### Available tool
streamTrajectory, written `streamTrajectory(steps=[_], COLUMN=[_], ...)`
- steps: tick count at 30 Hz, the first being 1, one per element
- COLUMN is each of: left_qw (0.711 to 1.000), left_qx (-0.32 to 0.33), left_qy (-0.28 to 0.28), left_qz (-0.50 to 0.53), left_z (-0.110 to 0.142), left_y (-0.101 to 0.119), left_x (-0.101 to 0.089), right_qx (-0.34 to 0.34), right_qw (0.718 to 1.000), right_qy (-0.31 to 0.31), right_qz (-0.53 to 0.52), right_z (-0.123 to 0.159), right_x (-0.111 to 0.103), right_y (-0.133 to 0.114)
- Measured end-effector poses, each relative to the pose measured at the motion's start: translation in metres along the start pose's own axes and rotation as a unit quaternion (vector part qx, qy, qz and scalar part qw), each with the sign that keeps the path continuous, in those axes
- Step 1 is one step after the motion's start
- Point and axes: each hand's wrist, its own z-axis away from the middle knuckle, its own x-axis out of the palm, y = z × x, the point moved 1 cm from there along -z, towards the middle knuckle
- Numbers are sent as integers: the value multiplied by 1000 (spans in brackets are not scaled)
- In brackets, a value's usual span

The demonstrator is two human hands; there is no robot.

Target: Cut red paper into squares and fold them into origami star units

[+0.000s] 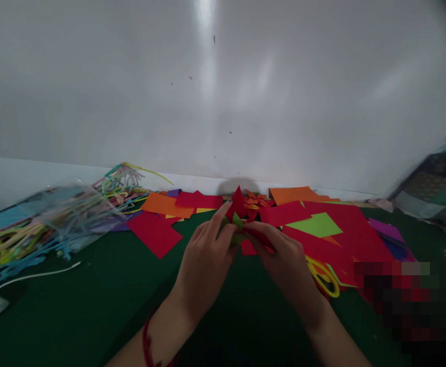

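Observation:
Both my hands meet above the middle of the green table. My left hand (209, 247) is closed around a folded paper piece with a pointed red part (238, 203) on top and a green part (238, 221) at the fingers. Against the right side of the same piece, my right hand (282, 250) pinches a red paper part; fingers and palm partly hide it. Beside my right wrist lie scissors with a yellow handle (333, 286), their blades hidden. A red bracelet (146, 339) circles my left wrist.
Red sheets (356, 232) spread to the right, with a light green sheet (320, 225) on them. Orange scraps (255, 201) lie behind my hands. Pipe cleaners and a clear plastic bag (88, 211) fill the left. A white wall (223, 102) rises behind the table (104, 300).

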Motion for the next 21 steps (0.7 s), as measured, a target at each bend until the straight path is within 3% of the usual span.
streamTrajectory(steps=[7,14,21], left_qw=[1000,1000,1000], left_qx=[-8,-11,-3], left_qy=[-6,-2,-3], left_qz=[-5,-2,-20], left_z=[-1,-2,-1], left_y=[0,3,2], left_x=[0,-1,1], right_qx=[13,74,74], right_qw=[992,991,986], right_qy=[-123,-109,-150], right_qz=[-38,-34,5], right_z=[-4,-4,-4], right_x=[-8,-8,-9], right_y=[-1,2,8])
